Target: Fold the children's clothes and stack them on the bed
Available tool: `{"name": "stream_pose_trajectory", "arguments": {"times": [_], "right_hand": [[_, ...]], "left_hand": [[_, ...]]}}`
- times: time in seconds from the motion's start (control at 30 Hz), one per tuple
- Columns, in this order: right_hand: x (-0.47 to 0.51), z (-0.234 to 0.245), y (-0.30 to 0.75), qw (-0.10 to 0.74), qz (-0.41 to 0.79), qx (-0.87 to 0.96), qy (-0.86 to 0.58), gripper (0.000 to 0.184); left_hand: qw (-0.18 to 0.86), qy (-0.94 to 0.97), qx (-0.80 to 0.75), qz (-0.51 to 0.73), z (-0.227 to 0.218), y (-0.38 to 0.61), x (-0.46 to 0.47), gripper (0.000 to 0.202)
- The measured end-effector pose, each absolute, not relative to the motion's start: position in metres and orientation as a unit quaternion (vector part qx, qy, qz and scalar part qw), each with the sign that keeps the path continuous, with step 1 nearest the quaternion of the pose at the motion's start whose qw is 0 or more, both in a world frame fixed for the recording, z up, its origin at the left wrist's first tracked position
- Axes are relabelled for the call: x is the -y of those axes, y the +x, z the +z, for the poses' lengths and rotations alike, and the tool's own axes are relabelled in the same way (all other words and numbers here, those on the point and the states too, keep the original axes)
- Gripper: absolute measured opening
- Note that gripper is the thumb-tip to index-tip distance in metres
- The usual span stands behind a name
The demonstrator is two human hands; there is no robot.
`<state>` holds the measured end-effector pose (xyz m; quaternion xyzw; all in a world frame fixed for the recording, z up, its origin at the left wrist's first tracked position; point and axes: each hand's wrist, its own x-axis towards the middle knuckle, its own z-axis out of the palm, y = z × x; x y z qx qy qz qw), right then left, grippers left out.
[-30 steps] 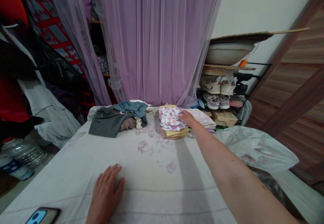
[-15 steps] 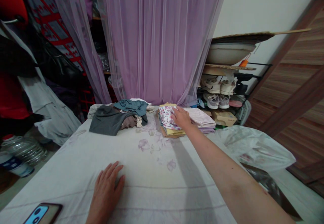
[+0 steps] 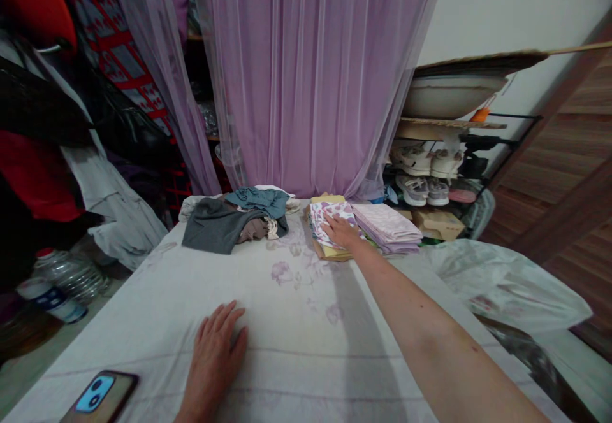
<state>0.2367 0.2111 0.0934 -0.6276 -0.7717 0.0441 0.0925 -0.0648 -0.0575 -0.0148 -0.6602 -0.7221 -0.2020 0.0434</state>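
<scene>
My right hand (image 3: 340, 230) reaches far forward and lies flat, fingers spread, on a folded cloth with a purple-and-white print (image 3: 329, 209). That cloth tops a stack with folded yellow cloth (image 3: 335, 252) beneath it. Just right of the stack sits another pile of folded pale pink and lilac cloth (image 3: 387, 224). My left hand (image 3: 218, 340) rests palm down on the flowered white sheet (image 3: 277, 321), fingers stretched out, holding nothing. Farther off on the left is a loose heap with a dark grey garment (image 3: 210, 225) and a teal garment (image 3: 258, 201).
A phone (image 3: 102, 397) lies at the near left corner. Behind the sheet hangs a purple curtain (image 3: 306, 79). A shoe rack with sneakers (image 3: 414, 188) stands at the right, above a white plastic bag (image 3: 516, 283). Plastic bottles (image 3: 71, 273) stand on the left floor.
The whole view has shifted slightly, so things appear farther right. My right hand has slid a little nearer over the printed cloth, showing more of it. My left hand stays on the sheet.
</scene>
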Motion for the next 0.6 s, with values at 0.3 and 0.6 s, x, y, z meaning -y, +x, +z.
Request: {"name": "stream_pose_trajectory", "arguments": {"times": [0.3,0.6], "right_hand": [[-0.092,0.043,0.22,0.358,-0.071,0.764,-0.532,0.041],[-0.024,-0.007,0.226,0.496,0.196,0.667,-0.521,0.034]], "left_hand": [[0.054,-0.663,0.715,-0.213,-0.01,-0.062,0.056,0.036],[0.044,-0.652,0.728,-0.206,0.003,-0.055,0.056,0.035]]}}
